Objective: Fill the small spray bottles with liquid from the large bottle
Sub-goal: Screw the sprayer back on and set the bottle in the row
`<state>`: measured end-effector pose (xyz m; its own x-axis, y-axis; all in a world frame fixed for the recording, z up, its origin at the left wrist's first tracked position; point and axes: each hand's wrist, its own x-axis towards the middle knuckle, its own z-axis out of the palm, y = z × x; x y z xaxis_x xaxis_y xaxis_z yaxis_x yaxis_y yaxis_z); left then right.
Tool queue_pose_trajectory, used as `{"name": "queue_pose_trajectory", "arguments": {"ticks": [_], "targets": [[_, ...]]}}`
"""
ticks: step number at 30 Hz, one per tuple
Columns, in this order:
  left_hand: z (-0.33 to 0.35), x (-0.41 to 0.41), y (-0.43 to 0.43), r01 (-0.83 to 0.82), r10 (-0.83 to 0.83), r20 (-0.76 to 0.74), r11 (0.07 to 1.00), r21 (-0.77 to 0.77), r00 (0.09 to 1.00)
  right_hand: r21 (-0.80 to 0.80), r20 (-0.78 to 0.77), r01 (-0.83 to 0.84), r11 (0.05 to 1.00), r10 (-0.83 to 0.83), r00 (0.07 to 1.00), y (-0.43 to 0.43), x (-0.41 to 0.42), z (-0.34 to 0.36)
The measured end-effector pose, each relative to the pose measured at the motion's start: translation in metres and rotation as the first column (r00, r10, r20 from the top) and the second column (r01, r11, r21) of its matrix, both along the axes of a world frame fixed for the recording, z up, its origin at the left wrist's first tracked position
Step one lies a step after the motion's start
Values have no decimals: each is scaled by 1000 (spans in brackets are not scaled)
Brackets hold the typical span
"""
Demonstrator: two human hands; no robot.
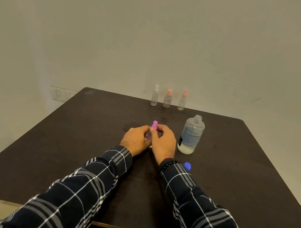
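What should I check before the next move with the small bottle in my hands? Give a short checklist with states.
1. Large bottle uncapped: ok.
2. Large bottle upright, liquid left: ok.
3. Blue cap out of the way: ok, beside the right wrist.
4. Small bottle held by left hand and right hand: ok.
5. Purple top unscrewed: cannot tell, fingers hide the neck.
6. Far bottles upright: ok.

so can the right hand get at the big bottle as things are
Probably yes. The big bottle stands just beside the right hand with only bare table between, though it first must let go of the purple sprayer.
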<state>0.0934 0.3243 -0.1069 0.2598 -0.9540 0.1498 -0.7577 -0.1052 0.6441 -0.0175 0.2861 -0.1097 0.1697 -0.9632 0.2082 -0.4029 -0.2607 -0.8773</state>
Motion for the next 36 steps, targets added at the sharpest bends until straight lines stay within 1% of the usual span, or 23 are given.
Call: {"name": "queue_pose_trajectory", "arguments": {"ticks": [2, 8, 15, 18, 21, 24, 26, 28, 31, 33, 34, 35, 36], "targets": [[0, 1, 0, 9, -9, 7, 1000, 7, 1000, 6, -35, -5, 1000, 5, 999, -3, -1, 2], [-2, 1, -2, 1, -1, 30, 1000, -1, 1000, -12, -77, 24, 1000, -24, 997, -4, -1, 6], [-4, 2, -4, -11, 11, 69, 1000, 4, 998, -5, -50, 109, 994, -109, 993, 4, 6, 6], [-5, 2, -5, -12, 10, 70, 1000, 18, 997, -14, -65, 136, 991, -136, 989, 5, 7, 8], [-4, 2, -5, -11, 11, 40, 1000, 12, 999, -11, -80, 119, 993, -119, 990, 6, 4, 9], [-5, 2, -4, -7, 7, 22, 1000, 0, 1000, -31, -127, 70, 997, -73, 989, 10, -6, 8], [-5, 1, -4, -6, 6, 14, 1000, 3, 1000, -24, -90, 48, 999, -50, 995, 16, -22, 10], [-6, 2, -4, -1, 0, 22, 1000, 10, 1000, -50, -30, 65, 997, -67, 997, 24, -44, 15], [-6, 3, -5, 14, -14, 37, 1000, 16, 999, -125, 22, 217, 968, -216, 976, 28, -86, 28], [-7, 4, -5, 21, -22, 40, 1000, 14, 999, -150, 84, 306, 940, -297, 951, 19, -114, 33], [-6, 4, -6, 23, -23, 41, 1000, 12, 999, -132, 107, 314, 940, -301, 947, 10, -126, 34], [-7, 5, -6, 24, -24, 40, 1000, 12, 999, -92, 107, 281, 955, -271, 956, 0, -136, 34], [-7, 5, -6, 27, -27, 39, 999, 17, 999, -37, 90, 215, 976, -211, 973, -11, -142, 32]]}}
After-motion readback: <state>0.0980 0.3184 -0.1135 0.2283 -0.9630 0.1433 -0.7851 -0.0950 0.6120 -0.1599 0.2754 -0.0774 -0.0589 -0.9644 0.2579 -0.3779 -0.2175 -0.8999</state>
